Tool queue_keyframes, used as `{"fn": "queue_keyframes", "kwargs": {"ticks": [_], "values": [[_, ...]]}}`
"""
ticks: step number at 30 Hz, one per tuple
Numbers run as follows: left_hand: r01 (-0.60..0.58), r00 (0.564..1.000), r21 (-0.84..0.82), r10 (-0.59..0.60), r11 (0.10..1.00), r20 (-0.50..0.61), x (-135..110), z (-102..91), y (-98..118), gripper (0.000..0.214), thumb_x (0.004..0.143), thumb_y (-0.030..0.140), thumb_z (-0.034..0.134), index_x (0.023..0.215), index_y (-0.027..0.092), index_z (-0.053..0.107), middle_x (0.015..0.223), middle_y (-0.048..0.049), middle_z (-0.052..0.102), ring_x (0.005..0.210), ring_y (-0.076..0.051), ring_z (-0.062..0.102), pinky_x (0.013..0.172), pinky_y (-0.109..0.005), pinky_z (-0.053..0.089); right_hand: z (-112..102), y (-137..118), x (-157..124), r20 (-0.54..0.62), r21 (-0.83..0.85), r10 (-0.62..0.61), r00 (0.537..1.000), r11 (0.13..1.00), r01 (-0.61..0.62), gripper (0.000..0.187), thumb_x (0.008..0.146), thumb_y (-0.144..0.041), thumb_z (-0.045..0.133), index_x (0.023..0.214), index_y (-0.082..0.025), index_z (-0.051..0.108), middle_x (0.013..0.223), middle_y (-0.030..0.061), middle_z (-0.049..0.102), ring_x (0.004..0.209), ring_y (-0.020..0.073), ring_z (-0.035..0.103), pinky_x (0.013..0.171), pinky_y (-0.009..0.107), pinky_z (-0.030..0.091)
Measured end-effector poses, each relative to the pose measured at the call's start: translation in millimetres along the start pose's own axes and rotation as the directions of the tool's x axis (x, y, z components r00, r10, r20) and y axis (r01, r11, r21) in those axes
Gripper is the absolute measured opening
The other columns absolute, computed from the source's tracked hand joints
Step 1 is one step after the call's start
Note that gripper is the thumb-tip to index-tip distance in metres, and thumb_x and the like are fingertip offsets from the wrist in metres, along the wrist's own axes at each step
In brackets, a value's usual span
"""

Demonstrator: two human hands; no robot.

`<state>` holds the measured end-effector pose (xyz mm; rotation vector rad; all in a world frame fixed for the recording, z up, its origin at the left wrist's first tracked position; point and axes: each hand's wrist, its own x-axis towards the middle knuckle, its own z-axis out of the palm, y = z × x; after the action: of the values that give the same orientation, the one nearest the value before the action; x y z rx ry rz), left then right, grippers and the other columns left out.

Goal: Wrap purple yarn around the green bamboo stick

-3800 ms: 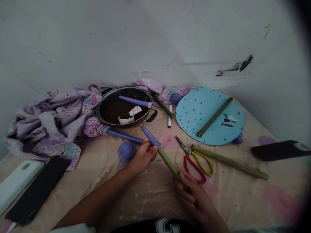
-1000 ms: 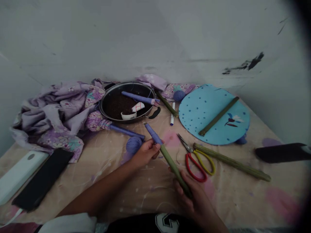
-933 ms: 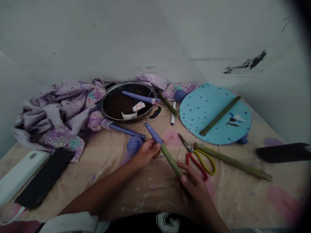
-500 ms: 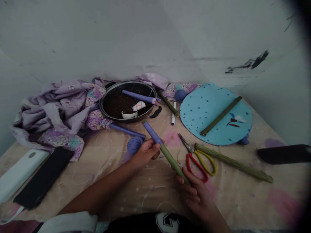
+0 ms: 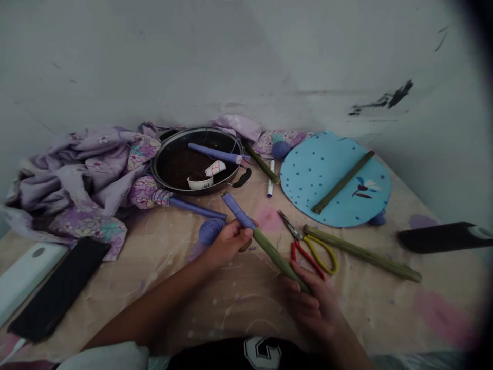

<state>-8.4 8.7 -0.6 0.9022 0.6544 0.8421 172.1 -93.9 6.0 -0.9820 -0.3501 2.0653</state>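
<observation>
Both of my hands are on one green plant stem (image 5: 274, 253), its far part wrapped in purple yarn. My left hand (image 5: 231, 240) pinches it where the wrapping ends. My right hand (image 5: 308, 298) is closed around the bare lower part. A ball of purple yarn (image 5: 211, 230) lies just behind my left hand. Scissors (image 5: 298, 237) with one red and one yellow handle lie to the right of the stem, close to my right hand. Beyond them rests another green stem (image 5: 362, 252).
A black pan (image 5: 154, 169) holds dark soil, broken white cup pieces and a purple-wrapped stick (image 5: 213, 152). Nearby are a marker (image 5: 271, 179), a blue round board (image 5: 296, 174) with a stem (image 5: 342, 182), bunched floral cloth (image 5: 88, 169), a phone (image 5: 61, 288) and a white box-like device (image 5: 26, 277).
The whole scene has shifted slightly left in view. My right hand and the stem's lower end have moved a little nearer the scissors; both hands keep their hold.
</observation>
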Motion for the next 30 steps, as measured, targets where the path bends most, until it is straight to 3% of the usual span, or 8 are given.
{"fn": "queue_keyframes", "kwargs": {"ticks": [4, 9, 12, 17, 20, 23, 27, 30], "values": [[-0.002, 1.0, -0.002, 0.002, 1.0, -0.023, 0, 1.5, -1, 0.043, 0.077, 0.048, 0.062, 0.098, 0.011, 0.054, 0.049, 0.0103, 0.031, 0.04, -0.003, 0.023, 0.042, -0.02, 0.012, -1, 1, -3, -0.066, -0.389, -0.253, 0.965, 0.897, 0.208, 0.049, 0.077, -0.045, 0.063, 0.119, -0.022, 0.051, 0.067, -0.0012, 0.06, 0.04, 0.0078, 0.049, 0.034, 0.016, 0.036], [0.008, 0.999, 0.021, -0.007, 1.0, -0.054, 0, 2.4, -1, 0.046, 0.075, 0.049, 0.063, 0.098, 0.011, 0.053, 0.049, 0.0108, 0.029, 0.04, -0.003, 0.021, 0.043, -0.02, 0.011, -12, 1, -3, 0.061, -0.913, -0.751, 0.657, 0.223, 0.341, 0.036, 0.07, -0.029, 0.07, 0.106, -0.021, 0.065, 0.095, 0.0095, 0.069, 0.088, 0.0233, 0.065, 0.078, 0.036, 0.052], [0.01, 0.998, 0.026, -0.009, 1.0, -0.066, 0, 3.0, 0, 0.046, 0.074, 0.051, 0.064, 0.095, 0.011, 0.053, 0.048, 0.0107, 0.029, 0.041, -0.003, 0.021, 0.043, -0.02, 0.011, -11, 3, -2, -0.023, -0.829, -0.744, 0.668, 0.387, 0.403, 0.027, 0.072, -0.029, 0.069, 0.097, -0.02, 0.068, 0.084, 0.0081, 0.069, 0.07, 0.0201, 0.065, 0.063, 0.031, 0.054], [0.013, 0.998, 0.0, -0.013, 1.0, -0.06, 0, 3.4, 4, 0.049, 0.072, 0.049, 0.067, 0.099, 0.012, 0.051, 0.048, 0.0114, 0.03, 0.04, -0.003, 0.021, 0.042, -0.02, 0.012, 1, 2, 4, -0.097, -0.02, -0.066, 0.993, 0.998, 0.065, 0.028, 0.076, -0.044, 0.064, 0.079, -0.016, 0.059, 0.052, -0.006, 0.049, 0.028, 0.0004, 0.024, 0.027, 0.013, 0.019], [0.007, 0.997, 0.0, -0.007, 1.0, -0.071, -1, 3.7, 6, 0.049, 0.072, 0.048, 0.067, 0.101, 0.012, 0.051, 0.049, 0.0111, 0.031, 0.04, -0.003, 0.023, 0.042, -0.02, 0.013, 3, 2, 7, 0.003, 0.097, 0.058, 0.998, 0.994, -0.058, 0.032, 0.076, -0.046, 0.064, 0.071, -0.015, 0.054, 0.05, -0.0075, 0.043, 0.027, -0.0007, 0.02, 0.026, 0.012, 0.016], [0.002, 0.996, 0.01, -0.001, 1.0, -0.086, -2, 4.2, 6, 0.048, 0.073, 0.047, 0.067, 0.101, 0.012, 0.051, 0.051, 0.0107, 0.032, 0.041, -0.003, 0.024, 0.043, -0.02, 0.014, 1, 4, 7, -0.19, -0.275, -0.274, 0.943, 0.937, 0.217, 0.034, 0.078, -0.042, 0.063, 0.104, -0.02, 0.057, 0.068, -0.001, 0.059, 0.04, 0.0073, 0.048, 0.033, 0.017, 0.035], [0.006, 0.997, 0.024, -0.004, 1.0, -0.079, -2, 4.5, 5, 0.046, 0.074, 0.047, 0.066, 0.101, 0.012, 0.05, 0.05, 0.0108, 0.031, 0.041, -0.003, 0.024, 0.043, -0.02, 0.014, -6, 5, 5, -0.043, -0.842, -0.758, 0.651, 0.379, 0.385, 0.036, 0.068, -0.032, 0.073, 0.102, -0.022, 0.065, 0.097, 0.0091, 0.066, 0.092, 0.0251, 0.063, 0.078, 0.039, 0.052], [0.017, 0.998, 0.024, -0.016, 1.0, -0.067, -1, 4.2, 4, 0.046, 0.073, 0.047, 0.066, 0.098, 0.012, 0.05, 0.05, 0.0108, 0.031, 0.042, -0.003, 0.024, 0.044, -0.02, 0.014, -7, 5, 4, -0.072, -0.798, -0.701, 0.709, 0.467, 0.381, 0.028, 0.072, -0.031, 0.07, 0.098, -0.022, 0.066, 0.093, 0.0079, 0.067, 0.082, 0.0223, 0.064, 0.07, 0.035, 0.054]]}}
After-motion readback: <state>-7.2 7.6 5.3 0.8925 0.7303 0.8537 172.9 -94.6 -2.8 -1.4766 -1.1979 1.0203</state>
